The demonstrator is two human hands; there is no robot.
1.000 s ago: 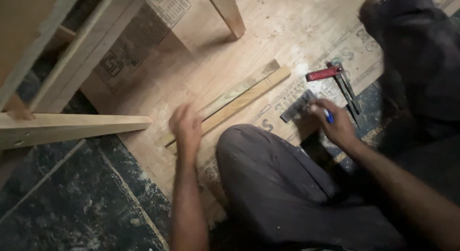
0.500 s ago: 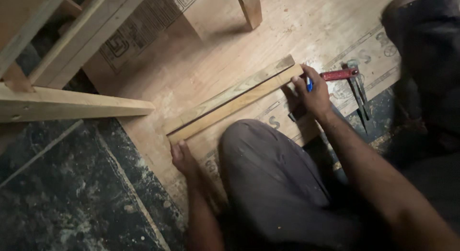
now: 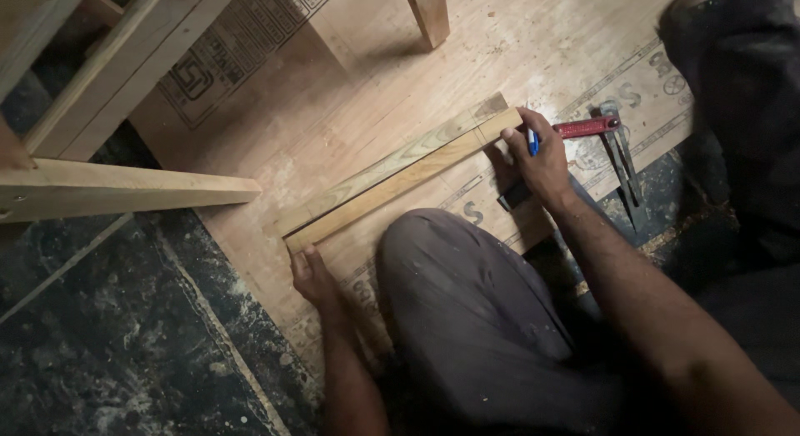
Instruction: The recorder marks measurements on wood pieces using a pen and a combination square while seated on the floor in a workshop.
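Two long pale wooden strips lie flat side by side on the plywood floor sheet, touching along their length, long axis running diagonally from lower left near the person's knee up to the right. The left hand sits at the lower left end, fingers curled loosely with the fingertips against the end of the nearer strip, not gripping anything as far as I can see. The right hand is at the upper right end, closed around a blue pen, thumb and fingers resting on the strip's end.

Just right of that hand there's a red-handled tool and a pair of dark metal pliers, lying on a flattened brown cardboard sheet with dark printed lettering. Another printed cardboard piece lies upper left. Bare timber frame pieces stick in from the left. The floor beyond is dark, dusty and speckled.
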